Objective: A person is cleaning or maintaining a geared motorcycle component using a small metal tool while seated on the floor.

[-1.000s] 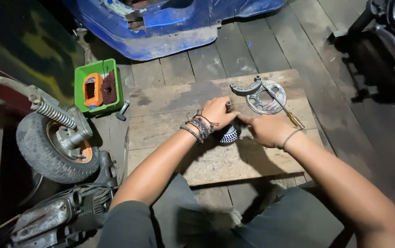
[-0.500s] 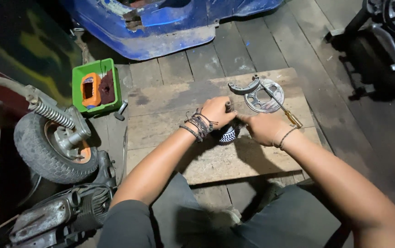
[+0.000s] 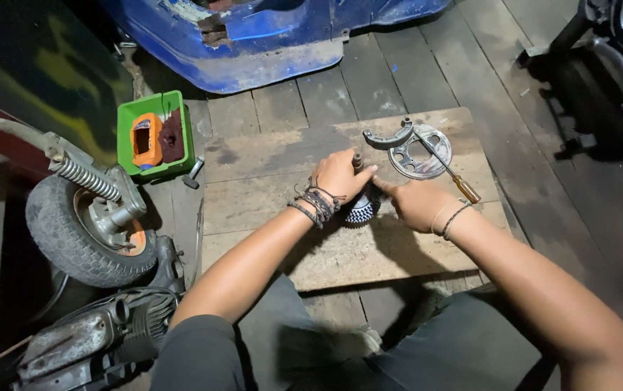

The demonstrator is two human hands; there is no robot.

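Note:
My left hand [image 3: 342, 174] and my right hand [image 3: 414, 203] meet over a small dark toothed gear part [image 3: 361, 211] that stands on a worn wooden board [image 3: 268, 181]. The left hand's fingers close around a short shaft [image 3: 358, 158] sticking up from the part. My right hand's thumb and fingers press on the same part from the right. Several bracelets circle my left wrist; a thin band sits on the right one. Most of the part is hidden under both hands.
A curved brake shoe [image 3: 389, 137], a round metal plate [image 3: 421, 152] and a screwdriver [image 3: 450, 174] lie on the board's far right. A green box [image 3: 154, 136] with an orange tool stands at left, beside a small wheel [image 3: 83, 221]. Blue bodywork [image 3: 268, 36] lies ahead.
Both hands stay on the gear part. The view has shifted slightly; nothing was picked up or let go.

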